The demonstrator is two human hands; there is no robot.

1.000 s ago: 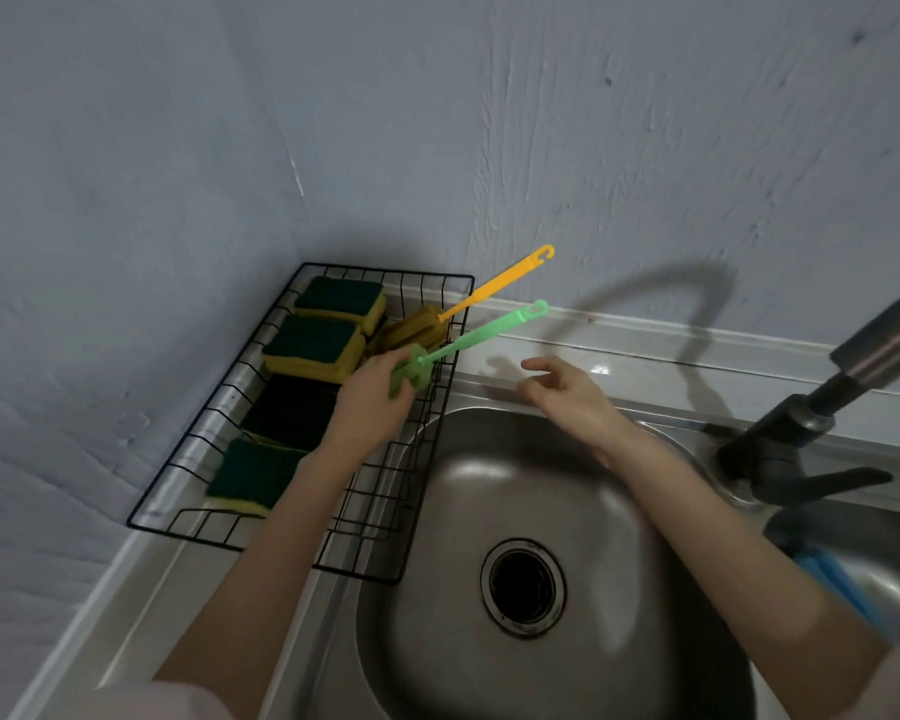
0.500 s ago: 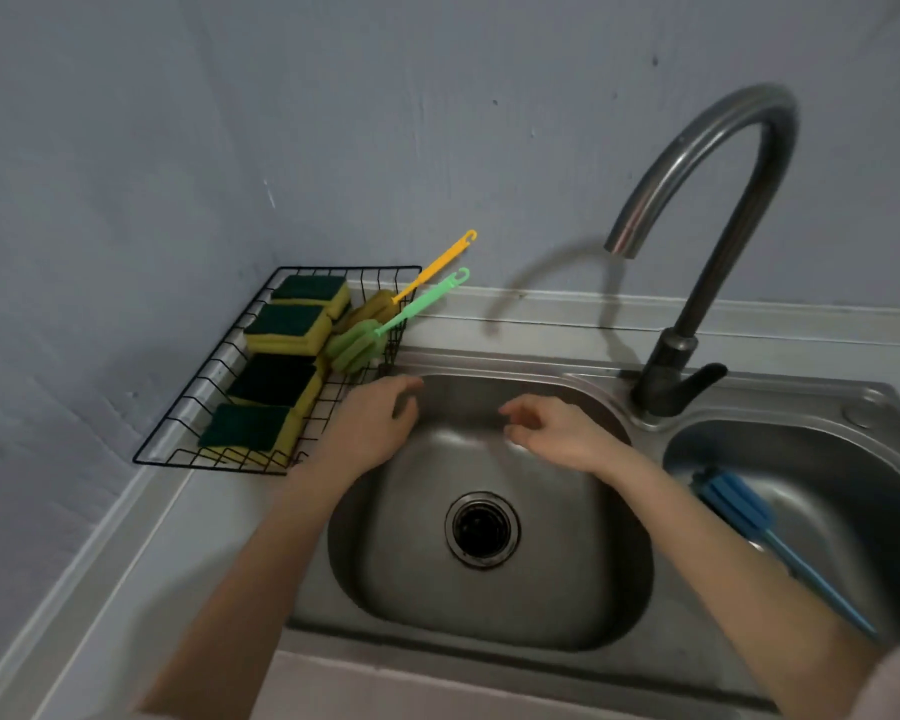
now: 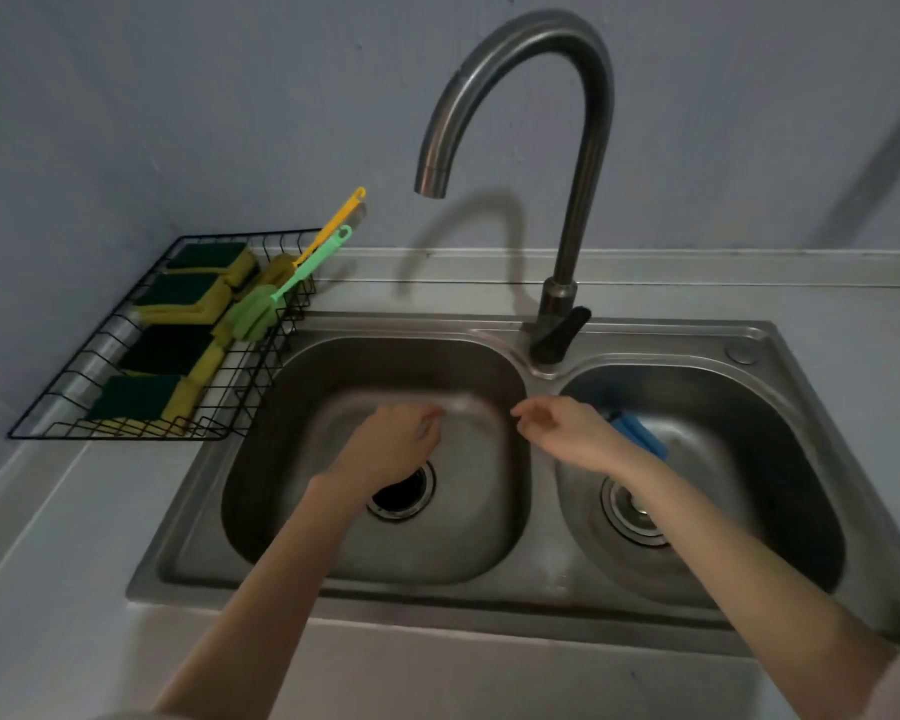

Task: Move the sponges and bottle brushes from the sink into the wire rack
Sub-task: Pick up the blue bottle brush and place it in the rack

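Note:
The black wire rack (image 3: 63, 402) stands left of the double sink (image 3: 489, 584). Several green-and-yellow sponges (image 3: 178, 293) lie in the rack. A green bottle brush (image 3: 281, 293) and a yellow bottle brush (image 3: 328, 228) lean in its far right corner, handles sticking out. A blue bottle brush (image 3: 640, 433) lies in the right basin, partly hidden by my right wrist. My left hand (image 3: 391, 444) hovers over the left basin, blurred, holding nothing. My right hand (image 3: 567, 428) is above the divider between the basins, fingers loosely apart and empty.
A tall curved metal faucet (image 3: 578, 148) rises behind the divider, its spout over the left basin. Each basin has a round drain (image 3: 635, 511). The grey wall is close behind, and a pale counter (image 3: 48, 589) runs along the left and front.
My left hand let go of the green brush in the rack and pulled back over the left basin. My right hand shifted right toward the right basin. The view swung right and down.

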